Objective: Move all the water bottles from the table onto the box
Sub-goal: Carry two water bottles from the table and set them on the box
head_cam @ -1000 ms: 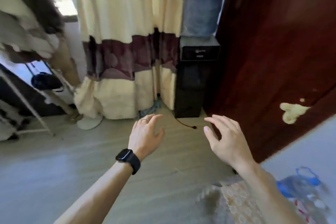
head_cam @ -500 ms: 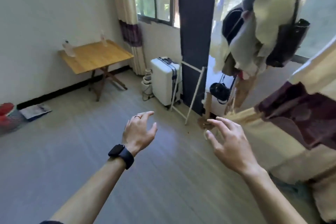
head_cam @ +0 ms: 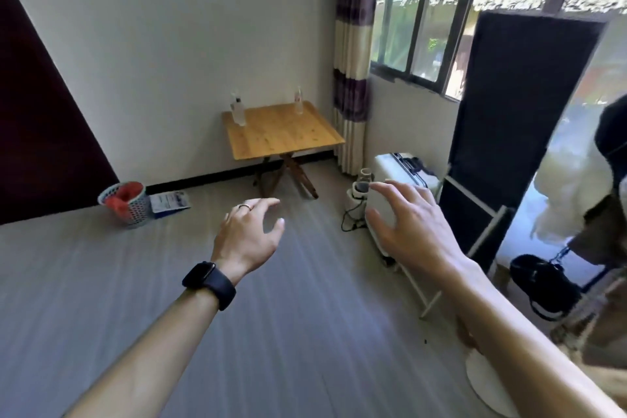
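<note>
Two empty hands, left hand and right hand, fingers loosely spread, one table far beyond them, left bottle and right bottle upright on it, possible third unclear.

No word, number or brand can be read anywhere in the frame. The clear plastic water bottle stands at the far right corner of the square wooden folding table, above the middle of the frame. It wears a reddish label band, too small and blurred to make out. The second clear plastic bottle, at the table's far left corner, is too blurred for any marking to be told. At the left of the frame, a blue-and-white printed sheet lies on the floor beside the white mesh basket; its print is only a smear. The black smartwatch in the lower middle shows a dark face.
</note>
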Available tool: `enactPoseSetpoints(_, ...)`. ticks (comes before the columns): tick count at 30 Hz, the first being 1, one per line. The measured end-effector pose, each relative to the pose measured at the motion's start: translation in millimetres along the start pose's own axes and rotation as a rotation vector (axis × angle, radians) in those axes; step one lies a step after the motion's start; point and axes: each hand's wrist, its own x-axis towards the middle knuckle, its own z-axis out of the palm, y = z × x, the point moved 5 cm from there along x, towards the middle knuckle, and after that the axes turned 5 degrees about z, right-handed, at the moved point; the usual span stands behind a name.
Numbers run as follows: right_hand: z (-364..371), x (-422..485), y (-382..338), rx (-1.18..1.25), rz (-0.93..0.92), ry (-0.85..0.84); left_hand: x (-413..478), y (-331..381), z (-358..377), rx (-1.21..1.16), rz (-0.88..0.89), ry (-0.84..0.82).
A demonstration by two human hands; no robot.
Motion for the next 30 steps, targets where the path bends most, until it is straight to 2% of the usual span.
enactPoseSetpoints(7,26.0,154.0,5.3,0.107,-0.098,0.014,126.2,-26.3,-25.4,0.026,-0.088,0.139)
enactPoseSetpoints(13,101.9,276.6,-4.2,0.161,-0.118,-0.018,234.4,-98.5,-3.8,-0.007,-0.143,0.166)
enactPoseSetpoints(20,192.1,423.1,-29.2,0.190,-0.068,-0.076,383.6,-197.8,32.4,-0.102,-0.171,0.121)
enactPoseSetpoints(30,306.2,615.9,-35.0,0.212,-0.053,-0.126,585.7,-283.9,94.5,-0.137,-0.194,0.045)
